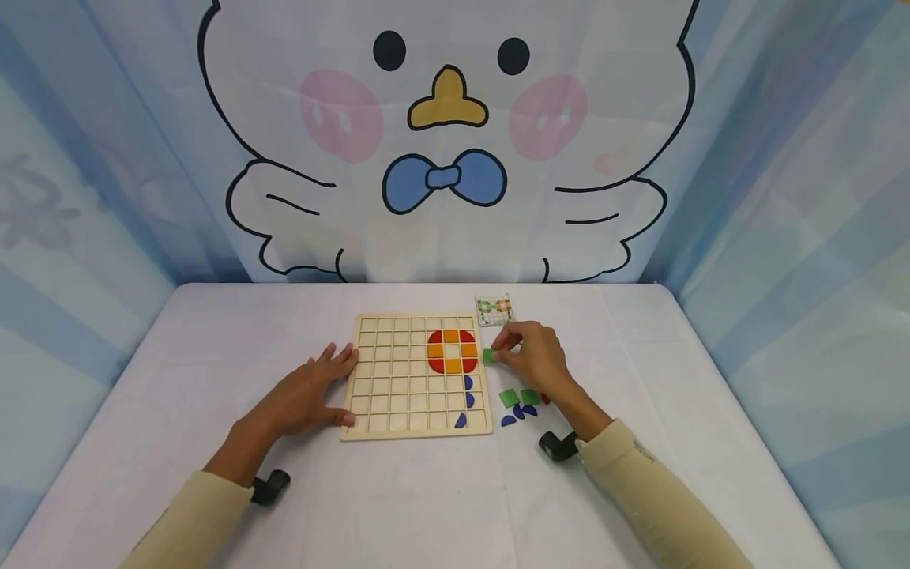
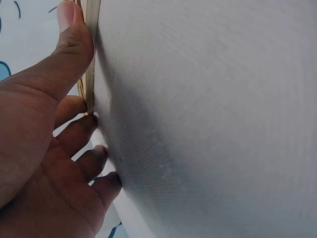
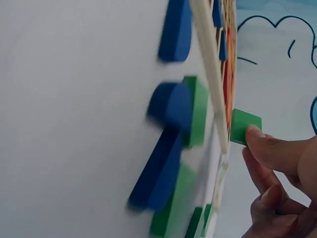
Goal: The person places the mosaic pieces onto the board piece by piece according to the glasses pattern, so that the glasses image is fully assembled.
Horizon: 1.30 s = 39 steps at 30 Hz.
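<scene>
A pale wooden grid board [image 1: 393,386] lies flat on the table, with a ring of red and orange tiles [image 1: 453,365] in its upper right and several blue half-round pieces [image 1: 469,401] below. My left hand [image 1: 302,397] rests against the board's left edge, thumb near the lower corner, fingers spread. In the left wrist view the thumb [image 2: 69,44] lies along the board's edge. Between thumb and fingertip my right hand [image 1: 535,356] pinches a green square tile [image 3: 245,127], raised just beyond the board's right edge.
Right of the board lie loose green squares [image 1: 509,397], several blue half-rounds [image 1: 508,420] and a red piece [image 1: 545,399], partly hidden by the right wrist. A small pattern card [image 1: 494,310] lies behind the right hand. A printed curtain [image 1: 441,245] hangs behind the table.
</scene>
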{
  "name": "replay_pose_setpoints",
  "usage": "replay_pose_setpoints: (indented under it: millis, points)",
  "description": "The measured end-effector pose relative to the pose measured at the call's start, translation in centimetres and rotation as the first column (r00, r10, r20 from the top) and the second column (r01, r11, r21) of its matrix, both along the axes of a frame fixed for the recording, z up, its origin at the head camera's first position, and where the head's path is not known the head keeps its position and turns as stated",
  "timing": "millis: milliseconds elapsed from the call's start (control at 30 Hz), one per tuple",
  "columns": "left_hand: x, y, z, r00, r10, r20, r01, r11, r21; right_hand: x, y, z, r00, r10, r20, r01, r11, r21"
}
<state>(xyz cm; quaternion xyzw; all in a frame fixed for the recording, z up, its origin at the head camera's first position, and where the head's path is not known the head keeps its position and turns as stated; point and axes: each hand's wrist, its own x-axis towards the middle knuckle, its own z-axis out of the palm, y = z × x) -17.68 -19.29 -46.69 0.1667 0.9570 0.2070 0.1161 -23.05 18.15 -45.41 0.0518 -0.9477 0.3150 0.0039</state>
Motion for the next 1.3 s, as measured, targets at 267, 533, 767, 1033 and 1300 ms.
replay_pose_setpoints:
  millis: [267, 533, 767, 1033, 1300]
  points:
    - [0.0, -0.1, 0.0, 1.000, 0.005, 0.007, -0.005, 1.000, 0.002, 0.0, -3.1, 0.5, 0.999, 0.042, -0.013, -0.042, 0.996, -0.078]
    - [0.0, -0.1, 0.0, 1.000, -0.001, 0.003, 0.001, 1.000, 0.010, -0.3, -6.5, 0.9, 0.996, 0.084, -0.035, -0.087, 0.991, -0.098]
    - [0.0, -0.1, 0.0, 1.000, -0.002, 0.003, 0.001, 1.000, 0.010, -1.2, -8.8, 0.6, 0.991, 0.133, -0.033, -0.135, 0.986, -0.092]
    - [0.0, 0.0, 0.0, 1.000, 0.002, 0.008, -0.002, 1.000, 0.003, -2.1, -10.5, -0.1, 0.992, 0.128, 0.001, -0.128, 0.992, -0.015]
    - [0.1, 0.0, 0.1, 1.000, -0.001, 0.004, 0.001, 1.000, 0.007, -2.5, -10.9, -0.3, 0.992, 0.127, 0.016, -0.128, 0.990, 0.053]
